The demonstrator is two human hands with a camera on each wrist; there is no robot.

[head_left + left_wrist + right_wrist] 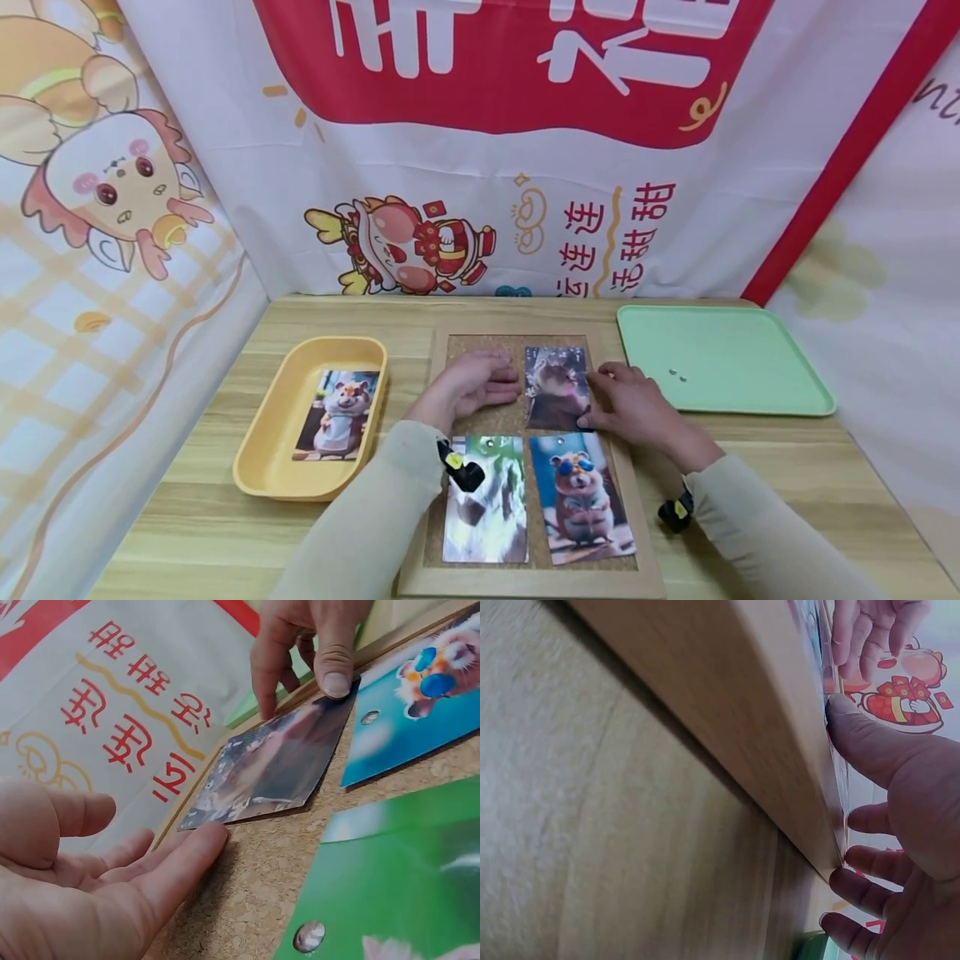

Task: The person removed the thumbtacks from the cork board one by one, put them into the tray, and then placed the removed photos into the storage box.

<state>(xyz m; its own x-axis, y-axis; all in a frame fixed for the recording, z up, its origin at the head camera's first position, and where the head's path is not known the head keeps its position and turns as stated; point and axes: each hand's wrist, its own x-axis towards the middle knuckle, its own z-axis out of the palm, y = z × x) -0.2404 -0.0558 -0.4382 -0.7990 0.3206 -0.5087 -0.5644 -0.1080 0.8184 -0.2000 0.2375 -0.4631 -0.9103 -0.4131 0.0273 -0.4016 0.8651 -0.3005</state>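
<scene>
Touching the dark, glossy rectangular photo (pixel 555 388) from the right: right hand (pixel 636 407), spread loosely. Left hand (pixel 478 383): relaxed, empty.

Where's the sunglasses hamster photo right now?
In the head view, the sunglasses photo lies lower right on the corkboard, beside the glossy photo, below the dark photo.

Pale beige long sleeves (pixel 367 508), small black wrist cameras (pixel 467 477) with yellow markings (pixel 454 460)

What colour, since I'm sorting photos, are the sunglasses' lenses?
Blue lenses, clearest in the left wrist view.
</scene>
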